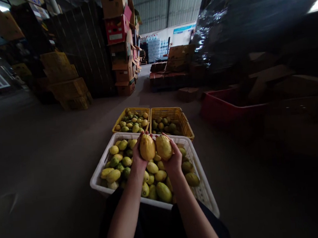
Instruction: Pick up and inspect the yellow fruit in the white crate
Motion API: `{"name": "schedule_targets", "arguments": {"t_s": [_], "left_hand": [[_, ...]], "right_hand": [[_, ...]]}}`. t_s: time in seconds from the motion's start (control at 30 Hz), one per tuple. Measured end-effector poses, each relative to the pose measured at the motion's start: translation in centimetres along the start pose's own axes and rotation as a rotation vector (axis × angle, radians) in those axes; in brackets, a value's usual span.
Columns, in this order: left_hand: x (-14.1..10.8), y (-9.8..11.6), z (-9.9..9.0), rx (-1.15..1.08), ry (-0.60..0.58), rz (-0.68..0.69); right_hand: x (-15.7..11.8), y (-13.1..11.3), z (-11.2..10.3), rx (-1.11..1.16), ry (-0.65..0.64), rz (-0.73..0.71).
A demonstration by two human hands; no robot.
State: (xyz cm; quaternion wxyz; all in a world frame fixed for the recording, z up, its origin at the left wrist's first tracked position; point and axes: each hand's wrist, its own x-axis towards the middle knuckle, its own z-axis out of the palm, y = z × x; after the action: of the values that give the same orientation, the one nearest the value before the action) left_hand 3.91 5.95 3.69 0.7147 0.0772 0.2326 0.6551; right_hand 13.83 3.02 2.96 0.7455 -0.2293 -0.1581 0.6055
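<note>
Side by side above a white crate are two large yellow fruits. My left hand is wrapped round the left yellow fruit. The right yellow-green fruit rests in my right hand, its fingers curled behind it. Under my hands, the crate holds many green and yellow fruits. Just beyond it stand two yellow crates: the left yellow crate is full of smaller-looking fruits, and the right yellow crate has greener fruits mostly in its left part.
A red bin stands on the floor at the right, with cardboard near it. Stacked cardboard boxes rise behind the yellow crates. More boxes are at the left, and a large plastic-wrapped stack is at the upper right.
</note>
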Motion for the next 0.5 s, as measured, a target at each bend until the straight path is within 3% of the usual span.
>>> {"name": "schedule_targets", "arguments": {"t_s": [0.23,0.5], "left_hand": [[-0.6,0.1,0.3,0.008,-0.001,-0.003],[-2.0,-0.1,1.4,0.055,-0.059,-0.020]], "right_hand": [[-0.2,-0.1,0.4,0.088,0.075,0.144],[-1.3,-1.5,0.7,0.055,0.068,0.161]]}}
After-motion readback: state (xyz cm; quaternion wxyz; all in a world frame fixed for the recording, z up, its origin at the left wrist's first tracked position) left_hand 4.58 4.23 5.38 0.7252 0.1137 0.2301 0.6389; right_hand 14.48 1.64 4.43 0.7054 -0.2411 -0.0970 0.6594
